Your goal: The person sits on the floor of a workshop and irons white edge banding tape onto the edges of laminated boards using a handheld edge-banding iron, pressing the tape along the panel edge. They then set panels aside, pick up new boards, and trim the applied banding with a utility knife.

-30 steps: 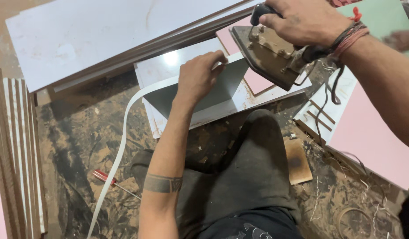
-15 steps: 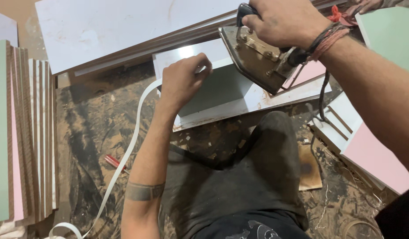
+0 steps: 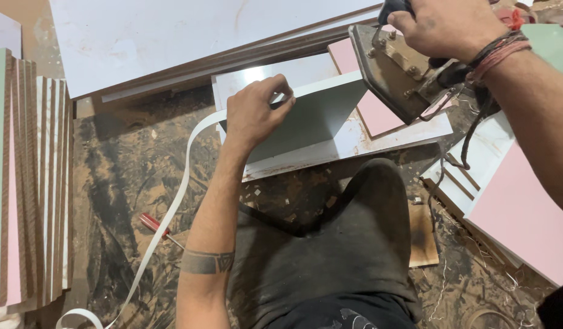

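Note:
My left hand (image 3: 254,113) pinches the end of a long white edge-banding strip (image 3: 172,207) against the top edge of an upright white board (image 3: 312,116). The strip trails down the floor to the lower left. My right hand (image 3: 446,24) grips the dark handle of an old metal clothes iron (image 3: 391,70), held tilted with its soleplate at the right end of the board's edge. The iron's cord (image 3: 470,131) hangs down to the right. My knee in dark trousers (image 3: 361,231) rests just in front of the board.
Large white panels (image 3: 190,36) lie behind. Boards stacked on edge (image 3: 31,176) stand at the left. Pink panels (image 3: 525,219) lie at the right. A red-handled screwdriver (image 3: 156,225) and a scorched wooden block (image 3: 423,237) lie on the dusty floor.
The view shifted, so the board and hands sit further right. My left hand stays on the strip at the board's edge; the iron stays at the board's right end.

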Motion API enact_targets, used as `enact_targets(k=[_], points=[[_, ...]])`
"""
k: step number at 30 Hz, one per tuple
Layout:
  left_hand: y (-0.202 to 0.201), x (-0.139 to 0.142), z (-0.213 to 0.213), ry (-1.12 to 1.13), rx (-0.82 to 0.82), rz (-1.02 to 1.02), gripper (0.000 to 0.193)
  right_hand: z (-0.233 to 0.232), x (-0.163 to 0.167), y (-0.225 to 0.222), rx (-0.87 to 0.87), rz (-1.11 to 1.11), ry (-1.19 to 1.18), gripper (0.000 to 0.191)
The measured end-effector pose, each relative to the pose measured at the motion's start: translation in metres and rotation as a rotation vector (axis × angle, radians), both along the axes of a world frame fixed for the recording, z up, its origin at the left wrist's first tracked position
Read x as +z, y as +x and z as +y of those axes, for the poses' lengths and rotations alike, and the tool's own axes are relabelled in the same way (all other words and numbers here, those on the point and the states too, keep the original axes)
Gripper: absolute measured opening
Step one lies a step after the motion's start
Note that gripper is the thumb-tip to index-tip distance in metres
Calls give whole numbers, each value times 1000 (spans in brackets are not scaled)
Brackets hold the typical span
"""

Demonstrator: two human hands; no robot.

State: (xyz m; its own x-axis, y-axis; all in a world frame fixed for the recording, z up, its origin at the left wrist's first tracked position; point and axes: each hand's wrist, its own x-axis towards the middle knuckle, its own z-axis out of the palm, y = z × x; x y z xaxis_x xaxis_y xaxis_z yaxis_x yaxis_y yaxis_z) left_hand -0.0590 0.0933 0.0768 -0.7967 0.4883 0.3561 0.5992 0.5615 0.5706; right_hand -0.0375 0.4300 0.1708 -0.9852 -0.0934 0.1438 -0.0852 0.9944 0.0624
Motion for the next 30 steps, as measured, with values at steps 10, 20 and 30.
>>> enact_targets(k=[10, 20, 30], points=[[0, -3, -3, 33, -52, 3, 15, -88, 2, -20, -37, -152, -36, 49], [7, 13, -110, -38, 13, 62, 7, -149, 1, -34, 84, -141, -32, 48], [14, 15, -110, 51, -7, 43, 10, -144, -9, -35, 70, -115, -41, 47]])
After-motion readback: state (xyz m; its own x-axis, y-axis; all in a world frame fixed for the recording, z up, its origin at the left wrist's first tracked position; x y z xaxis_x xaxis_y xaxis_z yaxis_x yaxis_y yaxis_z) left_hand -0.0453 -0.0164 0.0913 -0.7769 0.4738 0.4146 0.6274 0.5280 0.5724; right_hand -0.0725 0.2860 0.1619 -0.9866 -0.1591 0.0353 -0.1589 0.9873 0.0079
